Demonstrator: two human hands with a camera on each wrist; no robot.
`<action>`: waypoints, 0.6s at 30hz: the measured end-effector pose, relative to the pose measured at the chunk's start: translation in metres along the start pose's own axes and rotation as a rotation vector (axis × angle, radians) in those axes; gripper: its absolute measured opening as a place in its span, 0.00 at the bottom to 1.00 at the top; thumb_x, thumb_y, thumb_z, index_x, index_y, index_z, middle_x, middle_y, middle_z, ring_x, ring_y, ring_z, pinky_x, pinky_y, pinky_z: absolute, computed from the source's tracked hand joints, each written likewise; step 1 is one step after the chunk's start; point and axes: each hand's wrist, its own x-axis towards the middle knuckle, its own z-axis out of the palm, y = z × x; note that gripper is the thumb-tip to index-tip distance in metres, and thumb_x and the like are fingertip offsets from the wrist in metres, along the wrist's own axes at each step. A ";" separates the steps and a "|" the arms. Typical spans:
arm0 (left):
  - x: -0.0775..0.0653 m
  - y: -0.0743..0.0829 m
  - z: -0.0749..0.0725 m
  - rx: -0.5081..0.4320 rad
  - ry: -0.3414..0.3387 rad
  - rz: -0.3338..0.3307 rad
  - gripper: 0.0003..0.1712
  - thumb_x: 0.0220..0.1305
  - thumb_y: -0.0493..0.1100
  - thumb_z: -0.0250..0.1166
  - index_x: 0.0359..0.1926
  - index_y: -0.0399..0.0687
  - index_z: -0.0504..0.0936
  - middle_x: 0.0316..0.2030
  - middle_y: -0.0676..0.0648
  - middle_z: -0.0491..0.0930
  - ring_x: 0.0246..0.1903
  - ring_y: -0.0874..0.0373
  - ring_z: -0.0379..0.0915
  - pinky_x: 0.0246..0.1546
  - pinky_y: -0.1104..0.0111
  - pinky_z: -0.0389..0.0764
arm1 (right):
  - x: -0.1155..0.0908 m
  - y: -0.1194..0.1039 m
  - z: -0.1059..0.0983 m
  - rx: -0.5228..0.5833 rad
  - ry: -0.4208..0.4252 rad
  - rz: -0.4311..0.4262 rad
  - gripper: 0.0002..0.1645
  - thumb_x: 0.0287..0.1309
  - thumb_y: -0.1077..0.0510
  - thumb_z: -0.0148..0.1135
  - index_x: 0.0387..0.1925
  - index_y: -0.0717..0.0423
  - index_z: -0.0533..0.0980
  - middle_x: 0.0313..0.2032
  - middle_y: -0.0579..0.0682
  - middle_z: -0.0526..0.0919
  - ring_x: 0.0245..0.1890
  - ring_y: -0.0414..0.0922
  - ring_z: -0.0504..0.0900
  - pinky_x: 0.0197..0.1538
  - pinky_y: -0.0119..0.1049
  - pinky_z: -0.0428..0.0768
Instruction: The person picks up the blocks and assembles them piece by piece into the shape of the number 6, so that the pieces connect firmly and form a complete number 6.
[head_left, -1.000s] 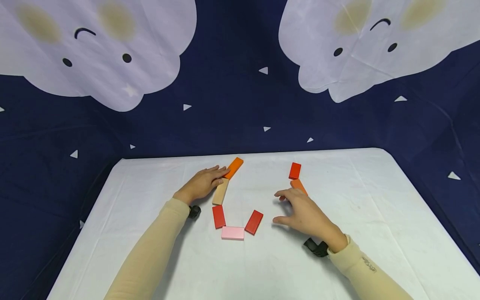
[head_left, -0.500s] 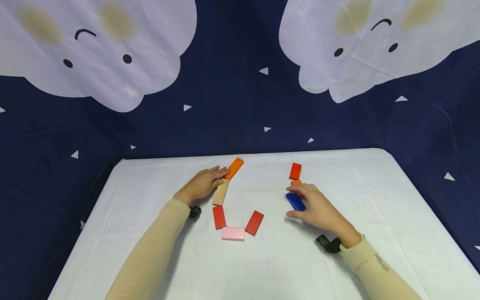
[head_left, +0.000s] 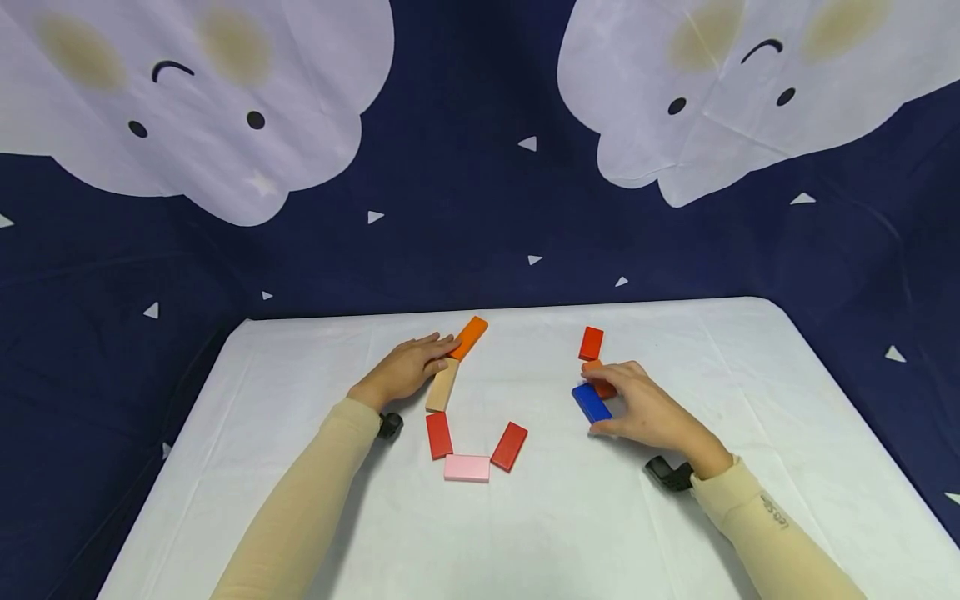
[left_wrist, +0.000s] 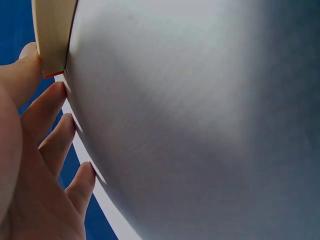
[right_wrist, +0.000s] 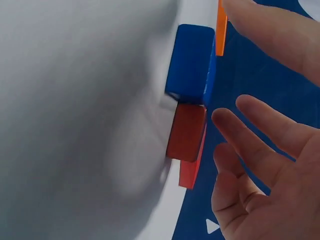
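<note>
Blue block (head_left: 592, 402) beyond the pink block (head_left: 467, 468) and off to its right, lying just beside the orange block (head_left: 591, 365); whether those two touch, hard to tell. Right hand (head_left: 641, 408) arches over that pair, thumb and fingers apart, a gap showing between the fingers and the blue one in the right wrist view. Across to the left of the pink block and beyond it, the left hand (head_left: 403, 368) lies low, fingers extended, tips at the tangerine block (head_left: 471, 337), thumb by the wooden block (head_left: 442, 385). One red block (head_left: 439, 436) at the pink block's left end, another red block (head_left: 509, 447) at its right, all on the white table (head_left: 480, 550).
</note>
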 end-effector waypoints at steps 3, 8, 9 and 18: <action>0.000 0.000 0.000 0.000 0.000 0.001 0.29 0.79 0.50 0.51 0.76 0.51 0.64 0.75 0.48 0.61 0.75 0.48 0.52 0.75 0.49 0.52 | 0.000 0.002 0.000 -0.001 -0.024 0.004 0.48 0.44 0.52 0.83 0.67 0.56 0.72 0.64 0.51 0.76 0.63 0.51 0.67 0.64 0.54 0.72; 0.000 0.001 -0.001 0.001 -0.005 -0.008 0.29 0.79 0.50 0.51 0.76 0.52 0.64 0.75 0.48 0.60 0.75 0.48 0.52 0.75 0.49 0.51 | 0.001 0.005 0.000 -0.037 -0.048 -0.041 0.46 0.46 0.52 0.82 0.67 0.56 0.73 0.66 0.52 0.74 0.63 0.52 0.66 0.63 0.55 0.73; 0.000 0.001 -0.001 0.001 -0.006 -0.011 0.29 0.79 0.50 0.51 0.76 0.52 0.64 0.75 0.48 0.60 0.75 0.48 0.52 0.75 0.49 0.51 | 0.001 0.005 0.000 -0.047 -0.050 -0.054 0.45 0.46 0.52 0.82 0.66 0.56 0.73 0.66 0.53 0.74 0.63 0.52 0.66 0.62 0.55 0.73; -0.001 0.001 -0.001 -0.003 0.000 -0.001 0.29 0.79 0.50 0.51 0.76 0.51 0.64 0.75 0.48 0.61 0.75 0.48 0.52 0.75 0.49 0.51 | 0.004 0.002 0.004 -0.067 -0.023 -0.073 0.41 0.46 0.50 0.82 0.62 0.56 0.77 0.64 0.56 0.76 0.59 0.52 0.69 0.59 0.53 0.76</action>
